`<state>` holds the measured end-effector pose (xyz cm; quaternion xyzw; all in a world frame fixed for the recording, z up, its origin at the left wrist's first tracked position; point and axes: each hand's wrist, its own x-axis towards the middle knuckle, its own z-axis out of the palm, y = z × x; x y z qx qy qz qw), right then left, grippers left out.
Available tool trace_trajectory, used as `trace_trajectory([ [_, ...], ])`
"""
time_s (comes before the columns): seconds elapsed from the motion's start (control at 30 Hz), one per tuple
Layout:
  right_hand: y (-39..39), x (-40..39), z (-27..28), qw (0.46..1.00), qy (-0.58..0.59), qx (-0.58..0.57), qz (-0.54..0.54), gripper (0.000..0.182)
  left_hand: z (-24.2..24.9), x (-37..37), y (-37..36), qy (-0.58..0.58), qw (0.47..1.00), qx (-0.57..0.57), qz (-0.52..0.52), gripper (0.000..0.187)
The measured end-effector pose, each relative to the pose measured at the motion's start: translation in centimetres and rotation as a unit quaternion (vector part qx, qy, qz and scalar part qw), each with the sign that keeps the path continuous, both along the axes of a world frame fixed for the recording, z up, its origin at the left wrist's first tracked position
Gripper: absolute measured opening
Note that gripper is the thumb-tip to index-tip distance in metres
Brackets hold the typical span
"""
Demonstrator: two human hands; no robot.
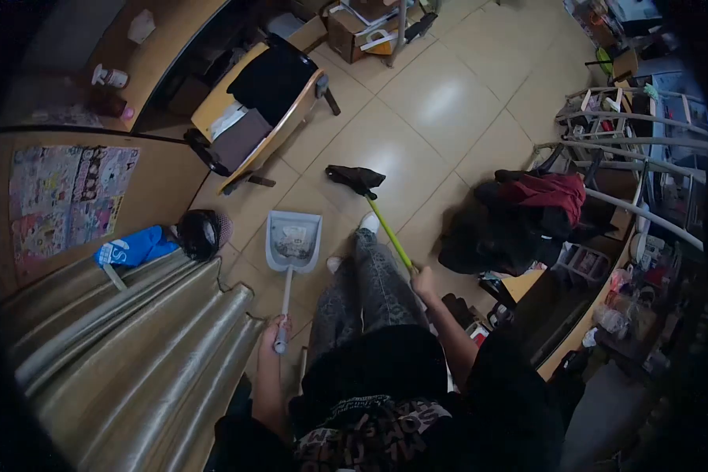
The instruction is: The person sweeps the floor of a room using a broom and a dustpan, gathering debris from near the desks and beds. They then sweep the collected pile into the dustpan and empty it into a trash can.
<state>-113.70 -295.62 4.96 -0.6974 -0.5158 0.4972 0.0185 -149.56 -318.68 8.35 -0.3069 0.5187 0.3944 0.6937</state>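
- Left hand (278,329) clamped on dustpan (293,241) handle; pan rests on floor (440,102), holding debris.
- Right hand (423,279) clamped on broom (356,180) handle; head beyond the pan.
- Risk: tilting the pan could spill the debris.

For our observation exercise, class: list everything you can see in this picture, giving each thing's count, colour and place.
long-handled grey plastic dustpan: 1, grey, on the floor left of the legs
broom with yellow-green stick and dark head: 1, head on the tiles ahead
wooden chair with dark clothes on it: 1, upper left
red and black clothes pile: 1, right
blue cloth: 1, left
beige floor tiles: many, centre
left hand: 1, grips the dustpan handle
right hand: 1, grips the broom stick
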Motion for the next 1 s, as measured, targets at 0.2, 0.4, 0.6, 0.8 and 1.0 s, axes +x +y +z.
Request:
trace_trajectory([
  [0.2,9.3,-2.6,5.0,0.985,0.053,-0.086,-0.139,0.028,0.3,-1.4,-2.3,-0.006,0.999,-0.010,0.034,0.018],
  [0.4,22.6,-7.4,1.3,0.997,0.000,0.005,-0.081,0.031,-5.4,-3.1,-5.4,-0.006,0.998,-0.015,0.054,0.017],
  [0.6,31.6,-10.0,-8.7,0.978,-0.125,0.139,0.096,0.026,-0.2,-2.1,3.3,-0.006,0.985,-0.139,0.106,0.016],
  [0.8,23.4,-4.5,-8.8,0.978,-0.159,0.061,0.120,0.022,-3.5,-3.0,4.5,-0.208,0.957,-0.068,0.192,0.018],
  [1.0,19.8,0.6,-1.2,0.969,-0.079,-0.230,-0.047,0.035,0.9,-1.5,14.5,-0.109,0.977,-0.135,0.121,0.014],
])
